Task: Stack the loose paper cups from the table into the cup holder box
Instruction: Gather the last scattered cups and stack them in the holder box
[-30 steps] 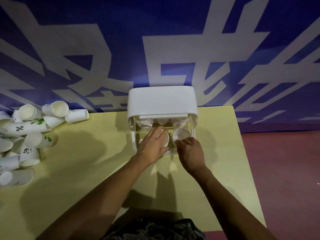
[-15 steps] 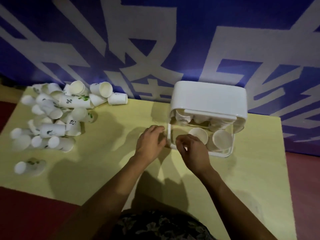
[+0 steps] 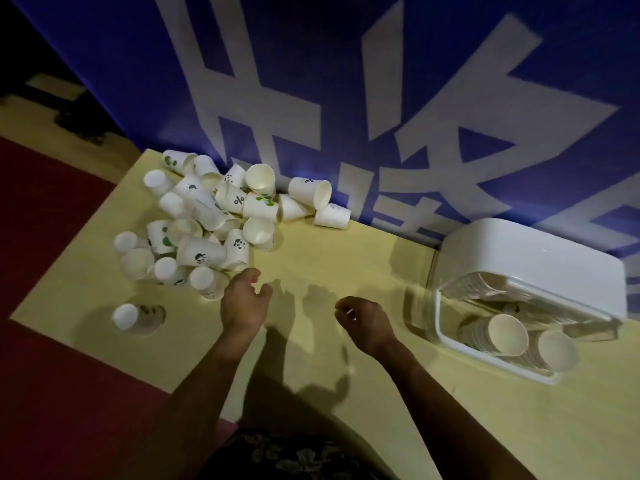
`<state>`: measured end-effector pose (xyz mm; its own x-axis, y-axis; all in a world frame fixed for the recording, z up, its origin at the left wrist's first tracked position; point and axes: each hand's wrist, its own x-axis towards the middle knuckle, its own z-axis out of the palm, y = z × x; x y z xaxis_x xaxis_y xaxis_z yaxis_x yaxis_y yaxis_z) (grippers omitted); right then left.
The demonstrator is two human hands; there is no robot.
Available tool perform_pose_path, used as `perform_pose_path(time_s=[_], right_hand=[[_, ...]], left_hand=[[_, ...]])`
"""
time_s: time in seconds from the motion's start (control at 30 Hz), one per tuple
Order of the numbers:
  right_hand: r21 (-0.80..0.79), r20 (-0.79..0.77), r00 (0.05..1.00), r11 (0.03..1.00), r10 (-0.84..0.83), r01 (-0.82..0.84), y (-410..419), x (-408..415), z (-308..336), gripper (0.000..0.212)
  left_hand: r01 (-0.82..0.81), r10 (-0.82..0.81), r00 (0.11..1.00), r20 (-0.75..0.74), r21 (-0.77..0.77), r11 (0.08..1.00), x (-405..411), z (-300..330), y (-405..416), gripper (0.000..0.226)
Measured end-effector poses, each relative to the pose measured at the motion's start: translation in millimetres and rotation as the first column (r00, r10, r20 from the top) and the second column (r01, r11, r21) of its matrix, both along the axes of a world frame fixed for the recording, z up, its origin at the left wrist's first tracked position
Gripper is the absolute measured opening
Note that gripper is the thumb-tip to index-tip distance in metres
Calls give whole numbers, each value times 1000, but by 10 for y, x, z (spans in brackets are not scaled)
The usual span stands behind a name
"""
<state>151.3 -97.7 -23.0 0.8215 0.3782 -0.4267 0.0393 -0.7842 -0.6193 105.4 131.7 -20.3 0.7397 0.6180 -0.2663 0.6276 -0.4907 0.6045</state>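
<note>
a heap of loose paper cups [image 3: 214,223] is seen lying at the far left of the yellow table [image 3: 346,258], with one single cup [image 3: 126,317] set apart nearer. the cup holder box [image 3: 530,271] is placed at the right, two stacks of cups [image 3: 509,334] held inside. the left hand [image 3: 244,303] is held just beside the heap, fingers loosely curled, nothing held. the right hand [image 3: 367,320] is held empty between heap and box, fingers loosely curled.
</note>
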Motion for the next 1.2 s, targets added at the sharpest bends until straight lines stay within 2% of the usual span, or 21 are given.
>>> perform_pose_path(time_s=[0.1, 0.2, 0.33, 0.43, 0.5, 0.6, 0.7, 0.83, 0.97, 1.1, 1.13, 1.2], right_hand=[[0, 11, 1000, 1000, 11, -11, 474, 94, -6, 21], [-13, 33, 998, 999, 47, -47, 945, 199, -26, 22], [-33, 99, 988, 993, 117, -114, 1507, 357, -56, 28], [-96, 134, 965, 972, 227, -216, 1916, 538, -56, 44], [-149, 138, 952, 956, 273, -253, 2156, 653, -52, 52], [-265, 142, 942, 929, 304, -260, 2372, 783, -95, 50], [-358, 149, 943, 905, 297, -228, 2413, 842, -178, 41], [-370, 133, 960, 911, 246, -182, 2305, 805, -299, 31], [-341, 106, 978, 930, 182, -136, 2143, 691, -381, 30], [-195, 91, 996, 981, 25, -6, 2156, 625, -401, 29], [-163, 99, 994, 985, -37, 53, 2195, 637, -390, 24], [-142, 97, 985, 978, -143, 156, 2280, 688, -365, 20]], left_hand=[[-120, 122, 992, -9, 116, 986, -117, -73, 407, 37], [-127, 131, 991, -18, 165, 978, -186, -147, 755, 47], [-56, 61, 997, -53, 102, 993, -156, -344, 1155, 44], [32, -27, 996, -81, 56, 998, -131, -482, 1307, 57], [92, -87, 991, -100, 53, 994, -110, -480, 1356, 54], [139, -135, 986, -97, 43, 989, -89, -472, 1424, 38], [185, -179, 978, -105, 43, 982, -106, -496, 1462, 46], [-1, -11, 994, -105, -110, 994, -107, -361, 1423, 53], [-107, 72, 989, -129, -293, 950, -100, -330, 1401, 53], [-204, 129, 974, -186, -475, 856, -96, -257, 1391, 46], [-235, 160, 970, -184, -531, 814, -98, -211, 1390, 48], [-308, 266, 949, -170, -676, 669, -113, -139, 1390, 39]])
